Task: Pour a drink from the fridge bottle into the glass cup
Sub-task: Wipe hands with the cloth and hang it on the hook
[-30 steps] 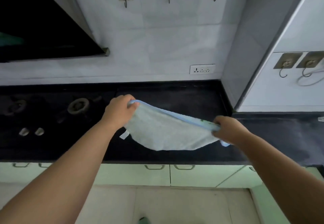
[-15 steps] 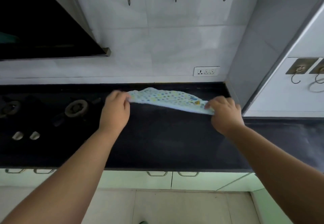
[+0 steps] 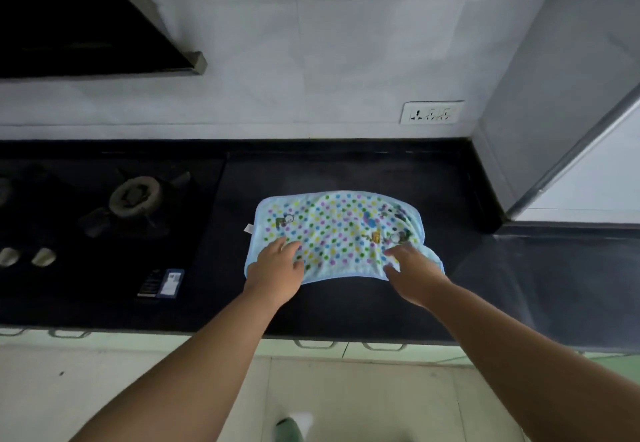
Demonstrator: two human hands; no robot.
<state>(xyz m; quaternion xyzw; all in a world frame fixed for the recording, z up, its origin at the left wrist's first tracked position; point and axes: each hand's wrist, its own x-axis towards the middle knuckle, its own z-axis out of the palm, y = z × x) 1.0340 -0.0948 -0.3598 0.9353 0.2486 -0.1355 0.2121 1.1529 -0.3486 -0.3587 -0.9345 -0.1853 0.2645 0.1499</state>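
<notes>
Dotted cloth [image 3: 341, 234] is lying flat on black tabletop [image 3: 346, 306], stove burner [image 3: 135, 196] at 9 o'clock. Left hand [image 3: 277, 268] & right hand [image 3: 414, 273] are resting on its near edge w/ fingers released, gripping nothing.

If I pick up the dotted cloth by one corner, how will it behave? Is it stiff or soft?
The dotted cloth is probably floppy: its near edge is rumpled beside the left hand and right hand, so it would likely hang and fold. It looks thin and flat, hence probably light. On the smooth black counter it may slide or bunch when pushed.
</notes>
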